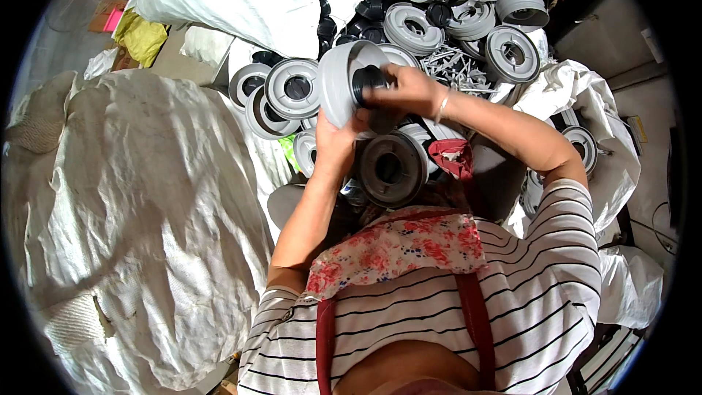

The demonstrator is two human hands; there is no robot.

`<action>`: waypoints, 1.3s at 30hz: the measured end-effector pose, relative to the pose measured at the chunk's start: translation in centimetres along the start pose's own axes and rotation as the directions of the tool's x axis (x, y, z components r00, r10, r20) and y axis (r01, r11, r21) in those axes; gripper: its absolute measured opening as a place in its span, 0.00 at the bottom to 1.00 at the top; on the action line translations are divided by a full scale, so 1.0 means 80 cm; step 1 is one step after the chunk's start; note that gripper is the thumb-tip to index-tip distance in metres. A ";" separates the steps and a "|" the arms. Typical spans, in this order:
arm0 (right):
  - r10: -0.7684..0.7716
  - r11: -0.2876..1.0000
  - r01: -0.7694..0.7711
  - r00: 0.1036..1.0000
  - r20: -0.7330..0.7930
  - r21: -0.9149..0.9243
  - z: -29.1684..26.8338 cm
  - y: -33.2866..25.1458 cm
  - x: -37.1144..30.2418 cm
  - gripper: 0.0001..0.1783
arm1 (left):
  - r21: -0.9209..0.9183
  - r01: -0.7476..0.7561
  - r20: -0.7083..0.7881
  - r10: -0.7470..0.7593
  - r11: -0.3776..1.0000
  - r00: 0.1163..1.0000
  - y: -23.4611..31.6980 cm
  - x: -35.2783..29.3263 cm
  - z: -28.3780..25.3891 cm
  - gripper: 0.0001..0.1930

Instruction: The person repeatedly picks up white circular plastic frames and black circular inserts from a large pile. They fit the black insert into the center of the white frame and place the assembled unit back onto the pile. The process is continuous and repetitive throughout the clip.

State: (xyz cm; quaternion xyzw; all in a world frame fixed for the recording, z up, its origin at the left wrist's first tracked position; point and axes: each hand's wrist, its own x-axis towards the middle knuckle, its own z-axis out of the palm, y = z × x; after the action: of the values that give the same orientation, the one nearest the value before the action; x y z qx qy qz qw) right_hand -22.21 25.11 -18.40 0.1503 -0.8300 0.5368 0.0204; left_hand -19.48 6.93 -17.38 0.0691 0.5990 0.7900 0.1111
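A grey round plastic housing [338,88], shaped like a deep bowl, is tilted up in front of me. My left hand [338,139] grips it from below, fingers wrapped around its lower edge. My right hand [413,91] is closed on a black ribbed cap [368,85] at the open side of the housing. Whether the cap is seated in the housing or only touches it, I cannot tell. Below my hands a dark brownish ring part [393,170] rests near my lap. Several grey rings, such as one grey flanged ring [278,88], lie to the left of my hands.
Grey ring parts [415,29] and black caps [373,4] are piled at the back. Small pale plastic pins [457,69] lie heaped right of centre. A large white sack [146,227] fills the left side, and an open white sack [585,95] with grey parts stands at the right.
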 end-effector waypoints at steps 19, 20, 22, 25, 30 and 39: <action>0.177 0.860 -0.270 0.954 -0.243 -0.433 -0.070 0.147 0.073 0.35 | 0.913 -0.220 0.128 0.271 0.343 0.954 0.022 0.004 -0.025 0.48; 0.217 0.704 -0.381 0.919 -0.330 -0.599 -0.095 0.175 0.094 0.40 | 0.932 -0.278 0.201 0.305 0.234 0.931 0.031 0.013 -0.019 0.50; 0.308 0.660 -0.536 0.833 -0.460 -0.527 -0.122 0.222 0.130 0.50 | 0.875 -0.355 0.301 0.205 0.328 0.931 0.040 0.044 0.006 0.44; 0.332 0.641 -0.595 0.784 -0.524 -0.484 -0.137 0.296 0.154 0.59 | 0.746 -0.402 0.485 -0.019 0.531 0.874 0.002 0.120 0.060 0.36; 0.409 0.769 -0.521 0.847 -0.341 -0.371 -0.150 0.274 0.141 0.58 | 0.536 -0.834 0.843 0.150 -0.134 0.517 -0.154 0.257 0.065 0.33; 0.488 0.698 -0.318 0.867 -0.102 0.641 -0.227 0.192 0.042 0.36 | 0.676 -0.728 0.736 -0.144 0.113 0.661 -0.126 0.282 0.081 0.22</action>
State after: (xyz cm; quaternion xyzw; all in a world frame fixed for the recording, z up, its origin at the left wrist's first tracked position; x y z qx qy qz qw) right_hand -31.87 46.45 -23.68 -0.1110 -0.6158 0.7791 -0.0375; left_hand -38.80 21.39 -25.85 0.5221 0.8379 0.1460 0.0631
